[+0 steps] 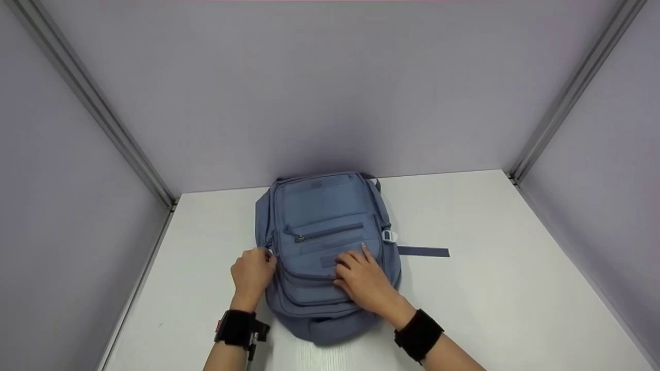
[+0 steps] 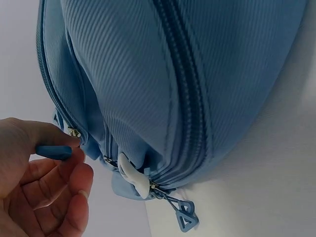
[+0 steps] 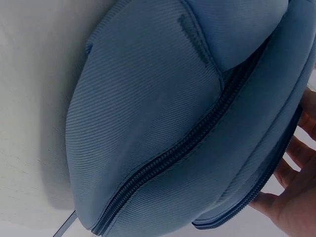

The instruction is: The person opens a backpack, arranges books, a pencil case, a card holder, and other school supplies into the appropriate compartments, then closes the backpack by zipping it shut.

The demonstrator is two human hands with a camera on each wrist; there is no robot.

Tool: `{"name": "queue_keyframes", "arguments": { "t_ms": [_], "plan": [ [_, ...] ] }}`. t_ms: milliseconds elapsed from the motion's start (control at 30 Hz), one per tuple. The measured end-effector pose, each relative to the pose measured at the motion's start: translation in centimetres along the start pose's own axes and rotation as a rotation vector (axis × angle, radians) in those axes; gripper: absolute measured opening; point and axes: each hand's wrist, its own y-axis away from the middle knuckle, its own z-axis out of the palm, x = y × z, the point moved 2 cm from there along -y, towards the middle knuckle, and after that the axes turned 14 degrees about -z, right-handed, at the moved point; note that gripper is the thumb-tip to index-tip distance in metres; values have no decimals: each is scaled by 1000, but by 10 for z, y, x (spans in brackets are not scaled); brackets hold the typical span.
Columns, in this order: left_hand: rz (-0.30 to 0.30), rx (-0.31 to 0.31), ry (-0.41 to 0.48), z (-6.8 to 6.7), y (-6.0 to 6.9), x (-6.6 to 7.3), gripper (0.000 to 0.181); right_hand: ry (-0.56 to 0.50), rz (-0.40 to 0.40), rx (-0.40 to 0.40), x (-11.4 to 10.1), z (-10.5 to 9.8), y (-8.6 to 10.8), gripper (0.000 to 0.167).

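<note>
A blue backpack [image 1: 325, 201] lies front side up on the white table. At its left edge, my left hand [image 1: 253, 270] pinches a blue zipper pull [image 2: 53, 152] between thumb and index finger, seen up close in the left wrist view. The slider [image 2: 74, 132] sits at the end of the front pocket's zipper track. My right hand [image 1: 363, 281] rests on the lower front pocket, its fingers spread and slightly bent. In the right wrist view, that hand's fingers [image 3: 298, 150] lie against the pocket beside its zipper edge [image 3: 252, 195].
A white buckle [image 1: 389, 236] and a dark strap [image 1: 424, 251] stick out at the bag's right side. Other triangular zipper pulls [image 2: 186, 217] hang beside a white clip [image 2: 133, 175]. Grey panels [image 1: 330, 87] enclose the table at the back and sides.
</note>
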Motion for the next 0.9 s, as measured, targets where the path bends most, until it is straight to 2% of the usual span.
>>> {"name": "queue_keyframes", "arguments": {
  "t_ms": [100,267,533,900],
  "plan": [
    [-21,-16,8,1,-5,-1,29,14,-11,3,-1,0,0,14],
    [-31,-9,15,6,-13,0,35,33,-20,22,0,-1,0,14],
    [-53,6,10,13,-21,1,45,-12,-10,9,0,0,1,13],
    [-35,61,-18,15,-38,9,44,13,-22,19,1,0,1,13]
  ]
}}
